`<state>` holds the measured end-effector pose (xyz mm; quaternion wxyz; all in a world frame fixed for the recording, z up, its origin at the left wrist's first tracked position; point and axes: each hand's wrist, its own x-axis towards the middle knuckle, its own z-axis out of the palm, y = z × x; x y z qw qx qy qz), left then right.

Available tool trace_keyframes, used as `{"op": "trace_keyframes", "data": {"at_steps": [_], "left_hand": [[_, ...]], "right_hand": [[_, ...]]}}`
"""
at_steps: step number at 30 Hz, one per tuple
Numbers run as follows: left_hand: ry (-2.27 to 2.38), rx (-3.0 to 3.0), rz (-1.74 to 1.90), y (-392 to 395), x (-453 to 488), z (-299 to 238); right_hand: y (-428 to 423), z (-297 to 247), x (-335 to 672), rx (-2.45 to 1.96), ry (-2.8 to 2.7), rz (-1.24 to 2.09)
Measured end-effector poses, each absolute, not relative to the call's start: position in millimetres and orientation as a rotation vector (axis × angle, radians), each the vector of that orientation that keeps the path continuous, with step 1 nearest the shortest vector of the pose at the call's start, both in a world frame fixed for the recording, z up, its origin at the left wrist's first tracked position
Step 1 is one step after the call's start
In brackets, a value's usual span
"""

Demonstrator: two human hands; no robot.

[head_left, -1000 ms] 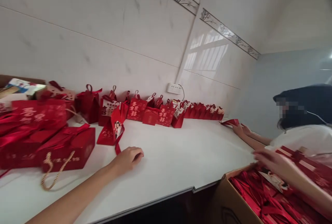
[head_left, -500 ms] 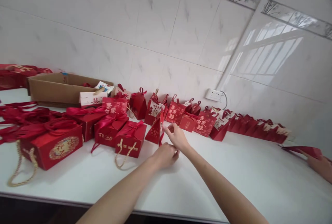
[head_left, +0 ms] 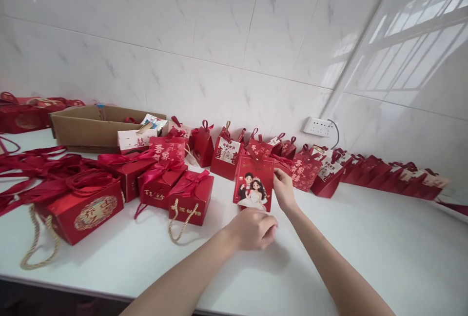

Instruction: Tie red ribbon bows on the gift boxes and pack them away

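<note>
A red wedding gift box [head_left: 252, 172] with a cartoon bride and groom on its front stands upright on the white table, its printed face turned to me. My right hand [head_left: 284, 190] grips it by the right edge, fingers closed behind it. Just in front of the box's lower edge is my left hand [head_left: 252, 229], its fingers curled; whatever they hold, if anything, is hidden. Left of both hands sits a red handled box [head_left: 192, 194] with a bow and a twisted rope handle.
More small red boxes [head_left: 307, 169] line the wall, running far to the right. At left are ribboned boxes [head_left: 80, 204], loose red ribbons [head_left: 32, 169] and an open cardboard carton [head_left: 86, 133]. A white power strip [head_left: 318, 127] is on the wall.
The gift box has turned from edge-on to face me. Both hands have shifted right with it, the right one now at its right edge. The other person's hand at right has left view.
</note>
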<state>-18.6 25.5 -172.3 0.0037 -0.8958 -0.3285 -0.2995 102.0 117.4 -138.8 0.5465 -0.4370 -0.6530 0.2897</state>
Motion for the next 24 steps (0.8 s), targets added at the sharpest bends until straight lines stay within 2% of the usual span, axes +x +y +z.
{"op": "trace_keyframes", "data": {"at_steps": [3,5,9,13,18,24], "left_hand": [[-0.766,-2.61,-1.331,19,-20,-163],[-0.768,-2.373,-1.608,20,-25,-155],[-1.354,-2.068,-1.905,37,-39,-135],[-1.827,-2.382,-1.902,57,-46,-108],[-1.816,-2.544,-1.863,65,-49,-83],[-2.035,-3.102,-2.161,54,-67,-81]], "right_hand": [[114,-153,127,-0.985,-1.474,0.77],[111,-161,134,-0.95,-1.472,0.841],[109,-165,134,-0.85,-1.496,1.005],[108,-161,130,-0.75,-1.528,1.136],[106,-155,131,-0.658,-1.571,1.228],[97,-149,132,-0.59,-1.62,1.436]]}}
